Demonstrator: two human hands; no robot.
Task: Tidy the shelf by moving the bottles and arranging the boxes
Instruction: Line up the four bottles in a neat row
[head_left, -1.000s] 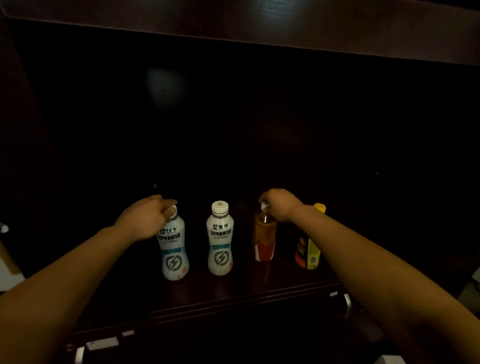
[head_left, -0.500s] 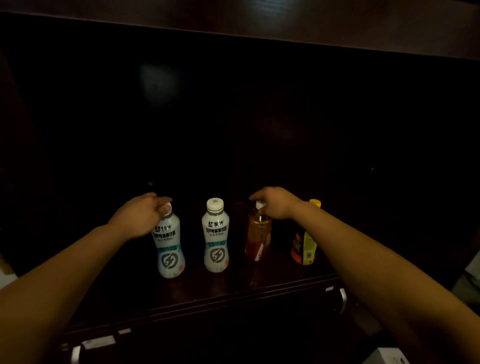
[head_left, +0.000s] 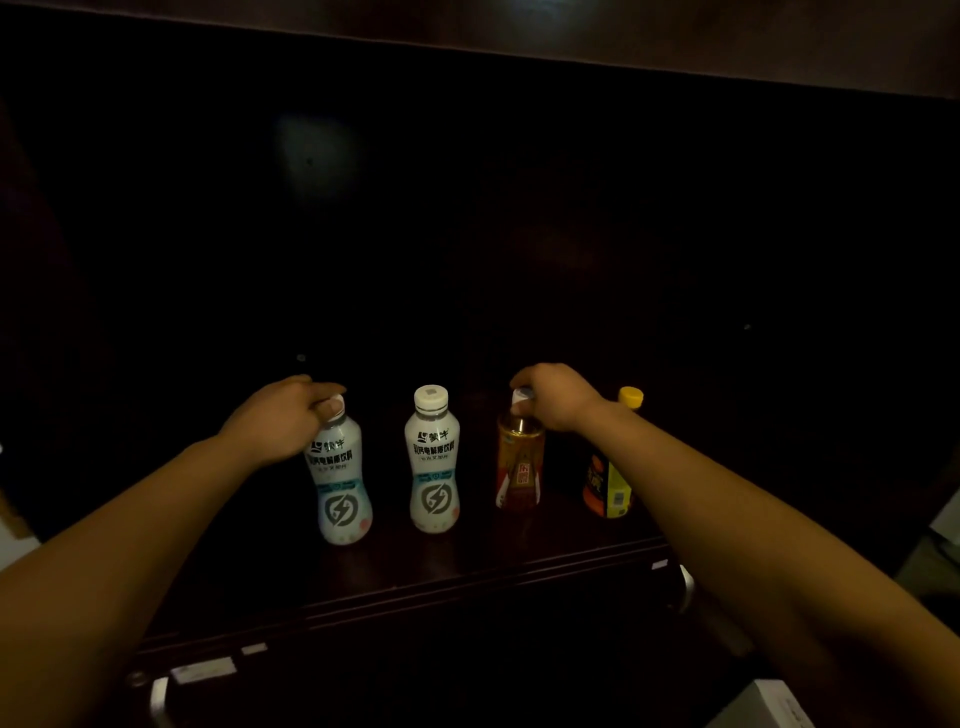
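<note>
Now | left hand (head_left: 283, 421) gripping 9 o'clock white bottle (head_left: 340, 483) cap | right hand (head_left: 553, 397) pinching amber bottle (head_left: 519, 467) cap | likely heavy, slick

Very dim light. A dark wooden shelf (head_left: 467, 561) sits inside a near-black cabinet; a faint glare (head_left: 317, 156) marks the back panel (head_left: 571, 234), and 2 metal handles (head_left: 687, 587) show below.

The right forearm (head_left: 727, 499) hides part of the yellow-capped bottle (head_left: 608, 488); a white box (head_left: 763, 706) is cropped.
</note>
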